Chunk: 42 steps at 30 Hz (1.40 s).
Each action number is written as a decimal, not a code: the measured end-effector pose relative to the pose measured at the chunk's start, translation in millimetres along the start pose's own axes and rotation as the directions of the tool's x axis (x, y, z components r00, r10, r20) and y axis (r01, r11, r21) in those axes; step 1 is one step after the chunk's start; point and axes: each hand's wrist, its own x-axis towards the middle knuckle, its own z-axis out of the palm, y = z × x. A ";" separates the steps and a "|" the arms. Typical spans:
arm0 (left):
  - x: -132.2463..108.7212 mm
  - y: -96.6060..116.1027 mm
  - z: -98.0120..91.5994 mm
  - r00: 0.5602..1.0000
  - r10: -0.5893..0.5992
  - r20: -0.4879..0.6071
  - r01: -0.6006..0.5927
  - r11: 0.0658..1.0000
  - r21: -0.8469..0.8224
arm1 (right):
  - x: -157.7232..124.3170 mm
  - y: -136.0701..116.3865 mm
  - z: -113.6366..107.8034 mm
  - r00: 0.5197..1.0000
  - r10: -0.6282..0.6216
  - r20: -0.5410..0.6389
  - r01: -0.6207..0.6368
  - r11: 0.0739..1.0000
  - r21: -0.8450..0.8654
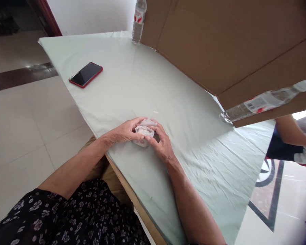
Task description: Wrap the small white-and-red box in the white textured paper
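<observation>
A small whitish, translucent bag or pouch (142,141) stands on the cloth-covered table near its front edge, with its top gaping upward. My left hand (129,131) wraps round its left side, thumb in front and fingers behind. From the right, my right hand (161,140) closes on the same pouch, its thumb at the front rim and its fingers curled behind. Something pale shows inside the opening, too small to make out.
A black phone with a red edge (86,74) lies at the table's left. Brown cardboard (193,44) stands across the back right, with a plastic bottle (138,22) at its left end and another bottle (262,102) at its right. Beyond is a person's arm (293,132).
</observation>
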 end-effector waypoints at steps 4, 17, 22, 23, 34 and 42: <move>-0.7 2.7 1.6 1.000 -0.016 -0.024 0.015 1.000 -0.025 | -5.7 6.2 3.5 0.995 0.020 -0.102 -0.012 0.997 0.076; 2.0 7.3 8.6 0.995 0.003 -0.096 -0.006 0.999 -0.031 | -7.5 13.3 13.2 0.968 0.206 -0.145 -0.159 0.946 0.282; -0.6 11.6 7.2 0.999 -0.001 -0.046 -0.001 0.999 -0.047 | -7.0 10.7 14.1 0.962 0.238 -0.135 -0.189 0.934 0.303; -1.0 12.0 7.1 0.999 -0.011 -0.049 0.009 0.998 -0.058 | -6.8 10.8 13.5 0.961 0.242 -0.133 -0.194 0.935 0.298; 0.7 8.0 7.2 0.995 -0.067 -0.074 0.058 0.991 -0.119 | 5.3 9.0 3.0 0.946 0.266 -0.183 -0.198 0.926 0.323; 0.2 5.3 6.6 0.997 -0.042 -0.062 0.034 0.992 -0.125 | 12.6 5.6 4.5 0.940 0.280 -0.193 -0.208 0.922 0.325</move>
